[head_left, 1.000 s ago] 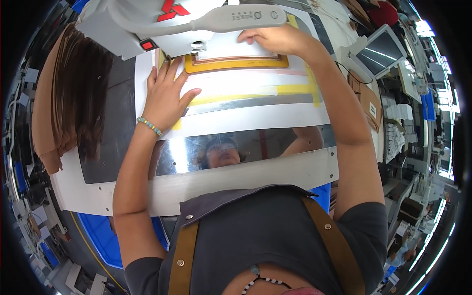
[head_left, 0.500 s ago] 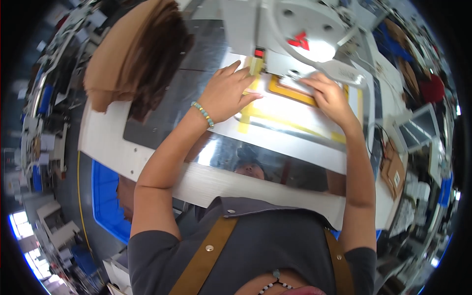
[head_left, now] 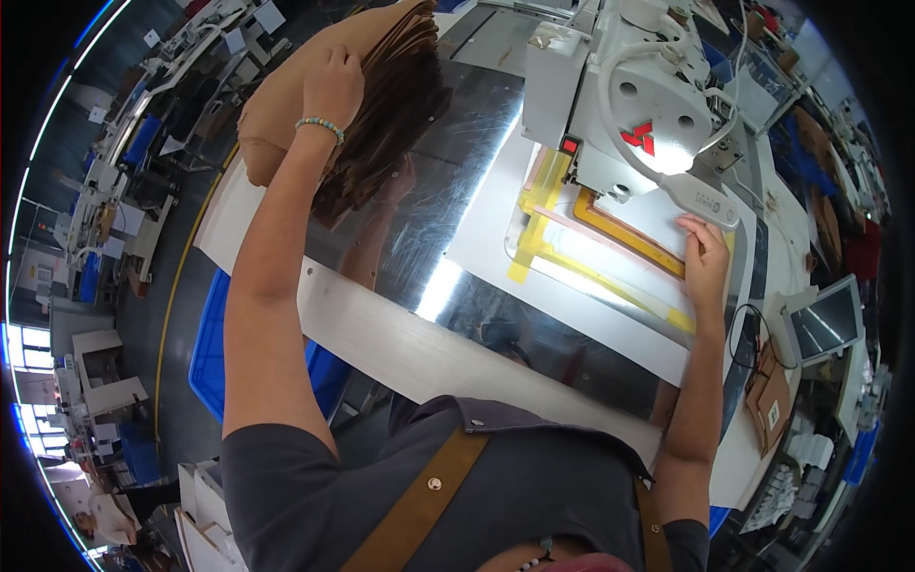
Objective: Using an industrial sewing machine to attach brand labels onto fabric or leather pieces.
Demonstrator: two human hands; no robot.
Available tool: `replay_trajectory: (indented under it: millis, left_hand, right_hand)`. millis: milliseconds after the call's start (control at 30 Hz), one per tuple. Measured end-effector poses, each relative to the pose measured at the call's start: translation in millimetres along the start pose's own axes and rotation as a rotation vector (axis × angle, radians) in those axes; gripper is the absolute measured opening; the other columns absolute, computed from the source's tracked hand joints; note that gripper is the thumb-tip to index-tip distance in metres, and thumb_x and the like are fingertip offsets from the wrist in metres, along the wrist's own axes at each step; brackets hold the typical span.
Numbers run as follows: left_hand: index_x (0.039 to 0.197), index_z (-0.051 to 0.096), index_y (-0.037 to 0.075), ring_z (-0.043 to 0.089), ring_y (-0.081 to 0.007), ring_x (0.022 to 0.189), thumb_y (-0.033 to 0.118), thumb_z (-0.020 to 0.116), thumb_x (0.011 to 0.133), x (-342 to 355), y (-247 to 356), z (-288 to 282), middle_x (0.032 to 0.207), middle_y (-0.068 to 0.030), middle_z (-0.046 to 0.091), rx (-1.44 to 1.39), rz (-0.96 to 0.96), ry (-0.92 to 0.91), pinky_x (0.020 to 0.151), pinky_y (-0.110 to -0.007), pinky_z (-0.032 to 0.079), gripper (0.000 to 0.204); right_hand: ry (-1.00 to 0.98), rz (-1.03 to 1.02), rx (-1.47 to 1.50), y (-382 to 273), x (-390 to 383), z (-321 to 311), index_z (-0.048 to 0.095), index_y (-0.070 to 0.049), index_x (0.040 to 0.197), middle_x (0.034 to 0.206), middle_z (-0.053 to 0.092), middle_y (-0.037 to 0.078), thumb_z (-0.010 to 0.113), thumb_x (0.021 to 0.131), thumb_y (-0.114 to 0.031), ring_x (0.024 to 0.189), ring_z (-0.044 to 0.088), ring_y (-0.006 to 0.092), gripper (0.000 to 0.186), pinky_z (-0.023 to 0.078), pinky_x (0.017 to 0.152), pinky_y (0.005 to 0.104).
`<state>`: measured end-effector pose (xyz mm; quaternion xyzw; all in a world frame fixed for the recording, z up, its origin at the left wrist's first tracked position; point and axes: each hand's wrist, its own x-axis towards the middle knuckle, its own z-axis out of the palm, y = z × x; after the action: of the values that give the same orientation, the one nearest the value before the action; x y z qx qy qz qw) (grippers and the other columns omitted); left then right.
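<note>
My left hand [head_left: 335, 88], wearing a beaded bracelet, has its curled fingers on the top of a stack of brown sheets [head_left: 286, 95] at upper left. My right hand [head_left: 705, 262] is at the right end of a yellow frame [head_left: 629, 238], fingers bent beneath a grey handle with buttons [head_left: 705, 205]; what they hold is unclear. The frame lies under the head of a white machine [head_left: 639, 95], on a white board [head_left: 477, 248] marked with strips of yellow tape [head_left: 529, 253], which rests on a shiny metal plate [head_left: 429, 238].
A screen [head_left: 820, 324] and folded brown pieces [head_left: 767, 405] sit at the right. A blue bin [head_left: 210, 362] is below the table's pale edge [head_left: 400, 353]. A floor with a yellow line, workbenches and another person [head_left: 105, 515] are at the left.
My left hand has moved from the board beside the machine up and left onto the brown stack. My right hand remains at the frame, slightly withdrawn. The view has swung toward the left.
</note>
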<state>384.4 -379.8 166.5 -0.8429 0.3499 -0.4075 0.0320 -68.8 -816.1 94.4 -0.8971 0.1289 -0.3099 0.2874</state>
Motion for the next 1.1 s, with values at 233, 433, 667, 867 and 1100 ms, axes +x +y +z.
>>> replay_trajectory:
  millis: [233, 433, 667, 867, 1100]
  left_hand:
    - [0.114, 0.08, 0.003, 0.074, -0.0362, 0.093, 0.025, 0.068, 0.101, 38.3, -37.2, 3.4, 0.113, -0.015, 0.078, -0.349, -0.37, -0.173, 0.09, -0.043, 0.059, 0.029]
    - [0.112, 0.08, 0.004, 0.071, -0.0304, 0.081, 0.022, 0.073, 0.097, 27.3, -20.6, -38.7, 0.091, -0.012, 0.076, -0.619, -0.235, -0.064, 0.079, -0.039, 0.056, 0.025]
    - [0.112, 0.077, 0.003, 0.067, -0.0315, 0.083, 0.002, 0.073, 0.09, -96.1, 92.2, -120.9, 0.093, -0.0105, 0.066, -0.664, 0.242, -0.237, 0.074, -0.041, 0.056, 0.023]
    - [0.11, 0.077, 0.005, 0.066, -0.0249, 0.083, 0.003, 0.072, 0.083, -175.4, 131.7, -137.6, 0.094, -0.0058, 0.066, -0.69, 0.331, -0.235, 0.073, -0.037, 0.057, 0.028]
    - [0.111, 0.076, 0.002, 0.069, -0.0293, 0.088, -0.001, 0.074, 0.085, -223.3, 97.5, -154.4, 0.103, -0.0098, 0.073, -0.552, 0.19, -0.163, 0.077, -0.04, 0.058, 0.026]
  right_hand:
    - [0.007, 0.036, 0.029, 0.8, -1.7, -3.5, 0.078, -0.001, 0.113, 0.116, 0.074, 0.014, 0.057, 0.102, 0.002, 0.109, 0.07, 0.0248, 0.024, 0.052, 0.095, 0.0331]
    - [-0.009, 0.077, 0.024, -3.9, -7.6, -4.7, 0.076, 0.003, 0.111, 0.121, 0.074, 0.013, 0.053, 0.101, 0.005, 0.115, 0.069, 0.024, 0.025, 0.049, 0.104, 0.0318]
    - [-0.231, -0.326, -0.004, -90.9, 0.9, 18.3, 0.077, -0.002, 0.106, 0.105, 0.072, 0.012, 0.066, 0.088, 0.007, 0.098, 0.068, 0.0305, 0.023, 0.056, 0.084, 0.0396]
    - [-0.344, -0.678, -0.186, -126.1, -0.7, 79.7, 0.075, -0.005, 0.111, 0.115, 0.073, 0.006, 0.079, 0.085, -0.008, 0.101, 0.069, 0.0243, 0.027, 0.057, 0.086, 0.038]
    - [-0.252, -0.89, -0.436, -133.4, 5.6, 129.0, 0.07, -0.008, 0.096, 0.098, 0.065, 0.002, 0.072, 0.08, -0.014, 0.099, 0.065, 0.0187, 0.017, 0.052, 0.076, 0.0321]
